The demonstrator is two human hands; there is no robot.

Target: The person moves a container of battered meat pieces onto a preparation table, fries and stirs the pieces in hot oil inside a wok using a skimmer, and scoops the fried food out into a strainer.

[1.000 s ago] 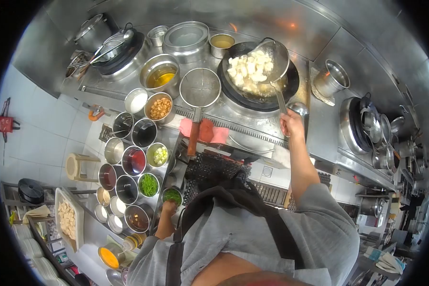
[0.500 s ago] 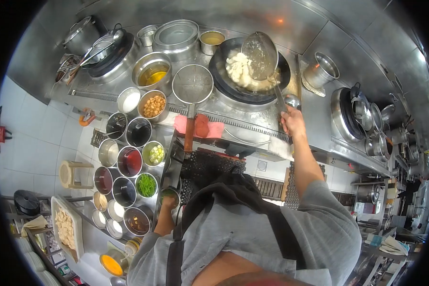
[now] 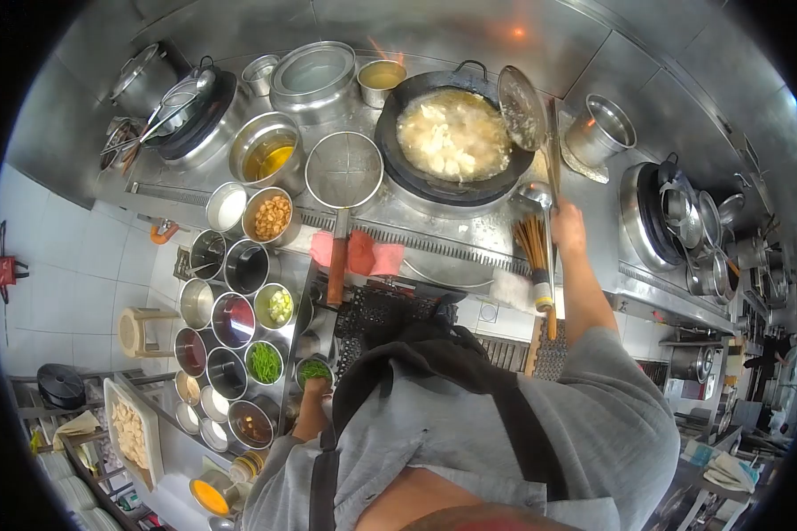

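Observation:
My right hand (image 3: pixel 568 232) grips the long handle of a round skimmer (image 3: pixel 521 108). The skimmer is empty and tilted over the right rim of a black wok (image 3: pixel 416 181). Pale food pieces (image 3: pixel 447 137) float in bubbling liquid inside the wok. A steel ladle (image 3: pixel 536 196) and a bamboo brush (image 3: pixel 531 252) lie just left of this hand on the stove's front edge. My left hand (image 3: pixel 314 387) rests low at the counter edge, touching a small bowl of chopped greens (image 3: pixel 313 369). Its fingers are too small to read.
A wire strainer (image 3: pixel 344 168) with a wooden handle lies left of the wok, above a pink cloth (image 3: pixel 354 252). An oil pot (image 3: pixel 266 150), several condiment bowls (image 3: pixel 233 319) and a tray of pale pieces (image 3: pixel 133 434) fill the left. A steel pot (image 3: pixel 598 133) and another burner (image 3: pixel 660 221) stand right.
The skimmer, which held the pale pieces above the wok, tipped them into the liquid and now sits empty at the right rim. My right hand moved slightly right. The left hand stayed put.

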